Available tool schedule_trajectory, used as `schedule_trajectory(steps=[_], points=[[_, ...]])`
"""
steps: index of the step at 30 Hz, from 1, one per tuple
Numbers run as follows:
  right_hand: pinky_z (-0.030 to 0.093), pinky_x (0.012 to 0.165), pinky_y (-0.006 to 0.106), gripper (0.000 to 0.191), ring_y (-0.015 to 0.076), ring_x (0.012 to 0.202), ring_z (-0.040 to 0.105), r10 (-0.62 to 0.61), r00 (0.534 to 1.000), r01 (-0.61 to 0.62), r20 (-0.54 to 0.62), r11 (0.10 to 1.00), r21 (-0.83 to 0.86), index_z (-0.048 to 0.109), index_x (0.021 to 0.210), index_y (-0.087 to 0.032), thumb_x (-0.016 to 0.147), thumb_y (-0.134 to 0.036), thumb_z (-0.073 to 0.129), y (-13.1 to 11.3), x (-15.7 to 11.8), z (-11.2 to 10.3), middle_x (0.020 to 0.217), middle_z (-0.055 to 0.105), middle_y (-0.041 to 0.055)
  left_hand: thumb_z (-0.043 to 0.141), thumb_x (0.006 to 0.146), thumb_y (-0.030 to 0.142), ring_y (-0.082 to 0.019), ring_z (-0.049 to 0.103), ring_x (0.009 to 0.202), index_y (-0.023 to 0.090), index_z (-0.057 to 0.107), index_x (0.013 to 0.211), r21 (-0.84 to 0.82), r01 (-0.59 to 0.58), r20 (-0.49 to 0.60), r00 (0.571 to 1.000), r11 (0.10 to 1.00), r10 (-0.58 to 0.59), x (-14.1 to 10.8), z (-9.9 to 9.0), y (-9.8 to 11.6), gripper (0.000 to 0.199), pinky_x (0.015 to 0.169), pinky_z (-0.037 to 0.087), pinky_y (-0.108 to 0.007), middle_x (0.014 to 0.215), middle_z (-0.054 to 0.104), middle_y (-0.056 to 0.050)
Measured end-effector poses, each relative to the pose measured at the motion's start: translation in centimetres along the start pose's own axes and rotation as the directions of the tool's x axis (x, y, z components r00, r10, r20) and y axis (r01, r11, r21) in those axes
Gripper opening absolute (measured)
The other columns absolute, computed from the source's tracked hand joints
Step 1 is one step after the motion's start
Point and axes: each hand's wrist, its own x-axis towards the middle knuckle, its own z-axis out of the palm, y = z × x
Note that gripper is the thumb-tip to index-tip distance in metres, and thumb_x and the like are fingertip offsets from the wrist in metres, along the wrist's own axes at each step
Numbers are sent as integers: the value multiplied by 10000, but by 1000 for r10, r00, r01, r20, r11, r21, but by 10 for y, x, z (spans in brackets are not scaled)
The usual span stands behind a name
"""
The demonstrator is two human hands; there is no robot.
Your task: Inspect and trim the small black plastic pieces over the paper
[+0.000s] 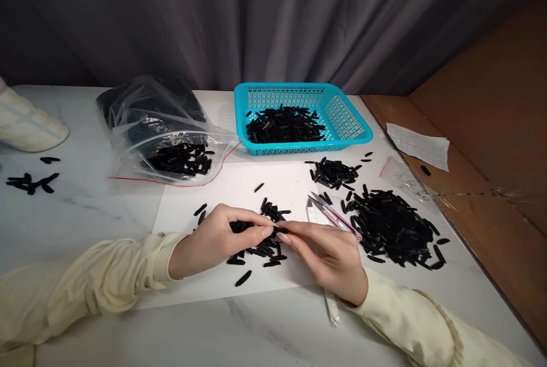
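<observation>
Between the fingertips of both hands is a small black piece (281, 230), held over a white sheet (188, 276). My left hand (226, 237) pinches its left end, and my right hand (327, 250) grips it from the right with thumb and forefinger. Below and behind the fingers lies a loose pile of similar black pieces (265, 248), partly covered by my left hand. Pink-handled thread snips (337, 220) rest just beyond my right hand, beside a thin white strip (331, 304) that runs beneath it.
A blue basket (256, 149) with black pieces stands at the back. Left of it lies an open zip bag (179, 156) of pieces. More piles (395, 227) are at the right, near a cardboard box (491, 88). Someone's pale sleeve (32, 122) reaches in at the left.
</observation>
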Motion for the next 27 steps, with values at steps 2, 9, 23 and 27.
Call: schedule_trajectory(steps=[2,9,23,27], points=[[555,595,191,212,133,622,670,9,1000,-9,-1,1000,8,656,956,-181,788,-64,600,0,0,0,791,718,33,575,793,337,-177,626,789,161,728,863,1,-6,-4,1000,1000,6,0,0,0,243,692,500,-225,839,719,-26],[559,577,190,212,128,592,665,69,998,-69,4,995,66,660,954,-171,779,-65,603,-2,1,0,775,717,29,568,803,319,-156,621,754,166,727,860,-14,-7,-13,1000,1000,7,-2,0,-1,228,677,497,-207,819,717,-16],[582,589,216,214,151,618,682,123,992,-126,38,986,104,666,967,-166,789,-91,571,-5,2,-1,794,723,49,572,802,304,-156,623,770,168,726,873,-15,-13,-16,1000,1000,12,-2,0,-1,217,691,491,-202,828,717,-19],[580,589,213,226,149,615,681,116,993,-119,38,987,105,665,975,-168,787,-83,573,-4,2,-1,789,723,47,571,802,313,-170,624,793,161,725,872,-20,-11,-9,1000,1000,11,-2,0,-1,227,703,490,-216,843,718,-30]])
